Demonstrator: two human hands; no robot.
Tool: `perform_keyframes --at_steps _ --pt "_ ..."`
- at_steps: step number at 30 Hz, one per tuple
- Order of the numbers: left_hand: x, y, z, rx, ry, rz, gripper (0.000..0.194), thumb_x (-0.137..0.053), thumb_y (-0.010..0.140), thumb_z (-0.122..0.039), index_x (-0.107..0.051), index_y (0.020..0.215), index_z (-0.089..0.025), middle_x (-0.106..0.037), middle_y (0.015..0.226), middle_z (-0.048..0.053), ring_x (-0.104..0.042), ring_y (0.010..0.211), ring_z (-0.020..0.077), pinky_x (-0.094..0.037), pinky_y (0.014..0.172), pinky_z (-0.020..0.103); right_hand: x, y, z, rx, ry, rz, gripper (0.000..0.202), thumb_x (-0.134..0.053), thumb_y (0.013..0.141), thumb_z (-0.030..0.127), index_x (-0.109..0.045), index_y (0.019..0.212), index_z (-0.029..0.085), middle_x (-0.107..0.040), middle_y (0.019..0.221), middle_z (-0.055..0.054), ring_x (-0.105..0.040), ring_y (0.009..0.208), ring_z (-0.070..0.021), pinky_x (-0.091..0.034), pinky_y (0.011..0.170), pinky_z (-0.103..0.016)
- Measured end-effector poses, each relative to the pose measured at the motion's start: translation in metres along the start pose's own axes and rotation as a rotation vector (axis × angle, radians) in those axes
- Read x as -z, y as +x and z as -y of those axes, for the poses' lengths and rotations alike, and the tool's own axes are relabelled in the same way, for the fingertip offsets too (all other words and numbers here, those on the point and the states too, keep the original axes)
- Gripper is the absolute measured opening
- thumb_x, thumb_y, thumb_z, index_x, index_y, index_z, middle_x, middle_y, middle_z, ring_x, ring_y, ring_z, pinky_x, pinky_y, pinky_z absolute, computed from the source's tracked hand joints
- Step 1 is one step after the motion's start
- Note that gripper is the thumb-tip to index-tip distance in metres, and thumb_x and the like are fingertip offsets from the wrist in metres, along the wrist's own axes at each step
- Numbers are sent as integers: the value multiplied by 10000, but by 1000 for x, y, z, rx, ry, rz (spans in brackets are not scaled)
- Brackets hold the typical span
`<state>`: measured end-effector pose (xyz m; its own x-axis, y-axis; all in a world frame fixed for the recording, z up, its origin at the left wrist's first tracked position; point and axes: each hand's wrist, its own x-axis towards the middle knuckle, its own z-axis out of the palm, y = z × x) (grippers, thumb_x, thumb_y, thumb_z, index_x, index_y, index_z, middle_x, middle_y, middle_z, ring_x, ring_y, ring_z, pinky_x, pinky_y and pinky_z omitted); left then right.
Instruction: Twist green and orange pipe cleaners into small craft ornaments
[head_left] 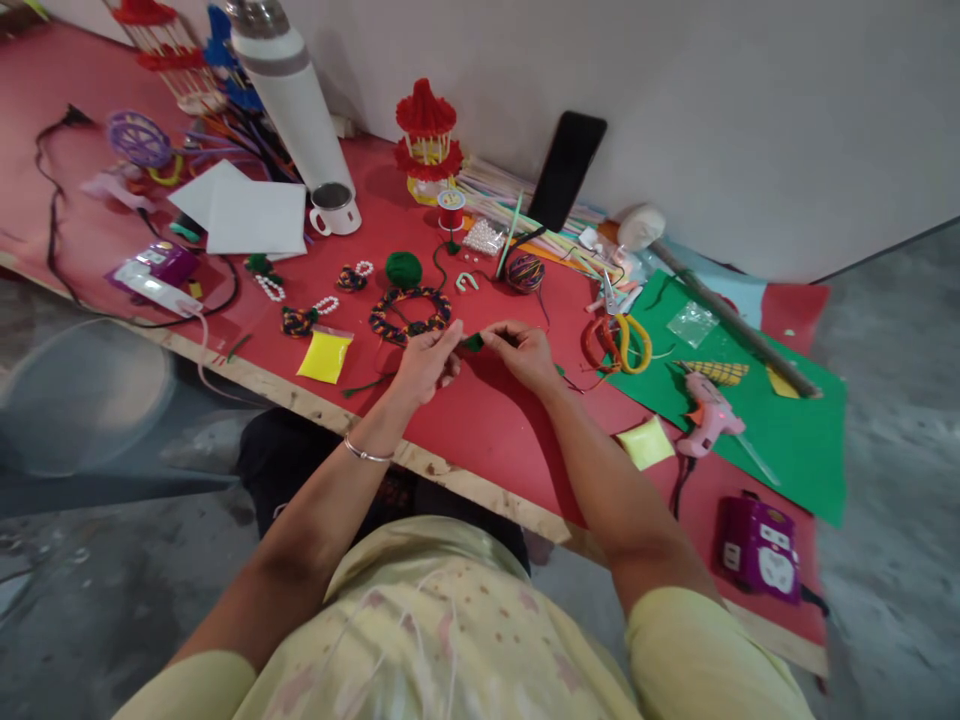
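My left hand [429, 365] and my right hand [521, 352] meet over the front middle of the red table. Pinched between the fingertips of both is a small dark green piece [472, 343], perhaps of yarn; its exact kind is too small to make out. Just behind my left hand lies a ring of braided multicolored yarn [382, 325]. A green yarn ball [403, 268] and a multicolored yarn ball [525, 272] sit farther back, with a small white-and-green hook-shaped piece [466, 283] between them. Scissors with orange and yellow handles [636, 345] lie right of my right hand.
A white flask [292, 110], a mug [336, 210] and a red-topped ornament [426, 130] stand at the back. A phone [568, 170] leans against the wall. On the right, a pink glue gun [709, 415] rests on a green sheet [795, 430], near a purple extension box [761, 550].
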<state>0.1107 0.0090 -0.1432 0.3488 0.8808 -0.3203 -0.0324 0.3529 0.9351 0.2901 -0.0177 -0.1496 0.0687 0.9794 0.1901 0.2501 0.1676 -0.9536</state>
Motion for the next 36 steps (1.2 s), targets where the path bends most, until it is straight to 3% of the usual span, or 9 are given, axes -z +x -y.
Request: perform_keyframes --at_steps 4,7,12,18,21,25,28,31,36 --pt "-6 -3 2 -87 101 -42 365 -773 744 -486 -691 830 -141 -493 447 -61 -356 325 41 -225 332 183 -1 -1 0 -3 27 -32 210 -687 860 411 -745 831 212 -678 750 -2 -566 688 -123 -463 683 -262" --pt "-6 -3 2 -68 102 -26 308 -717 792 -433 -685 742 -130 -486 431 -50 -345 318 39 -215 330 186 0 0 -3 -43 58 -9 243 -655 883 445 -744 865 219 -642 693 14 -531 628 -112 -443 631 -254" --pt "-6 -2 2 -55 91 -60 262 -701 784 -392 -652 695 -151 -484 421 -56 -342 311 43 -209 339 193 1 1 -3 48 -19 57 194 -708 852 425 -768 885 243 -710 817 -17 -610 749 -144 -480 745 -296" --pt "-13 -5 8 -137 97 -142 246 -664 794 -343 -666 643 -148 -458 423 -52 -359 360 41 -228 378 186 -5 1 3 0 -5 -102 176 -703 846 374 -763 764 231 -699 733 -14 -585 692 -142 -473 714 -297" --pt "-12 -6 7 -122 107 -142 252 -656 794 -353 -648 645 -151 -468 437 -49 -367 349 44 -242 367 189 -5 3 1 -41 38 -77 192 -712 833 393 -761 752 226 -708 715 -12 -579 664 -139 -472 680 -287" --pt "-9 -2 -2 -29 10 -99 316 -630 824 -466 -680 889 -161 -551 540 -38 -449 353 66 -269 336 191 -2 4 -4 -44 38 -15 225 -712 837 429 -762 775 218 -727 744 -24 -598 679 -147 -476 684 -293" --pt "-11 3 -5 -74 15 -67 469 -732 760 -519 -687 1069 -168 -620 671 -19 -494 402 55 -267 326 176 0 5 -6 -16 9 4 219 -717 840 427 -761 768 225 -713 740 -26 -591 681 -148 -467 680 -292" --pt "-14 6 -1 -122 106 -74 429 -794 715 -479 -723 962 -136 -615 623 -17 -426 370 39 -259 315 177 0 6 -6 31 -29 7 186 -713 848 401 -763 770 240 -684 728 -18 -579 690 -148 -454 691 -292" --pt "-14 5 7 -89 221 -75 334 -731 786 -457 -685 721 -133 -594 520 -6 -424 333 55 -285 315 180 -5 5 -11 100 -101 -53 218 -624 917 389 -740 807 240 -653 762 -13 -572 752 -155 -441 757 -302"
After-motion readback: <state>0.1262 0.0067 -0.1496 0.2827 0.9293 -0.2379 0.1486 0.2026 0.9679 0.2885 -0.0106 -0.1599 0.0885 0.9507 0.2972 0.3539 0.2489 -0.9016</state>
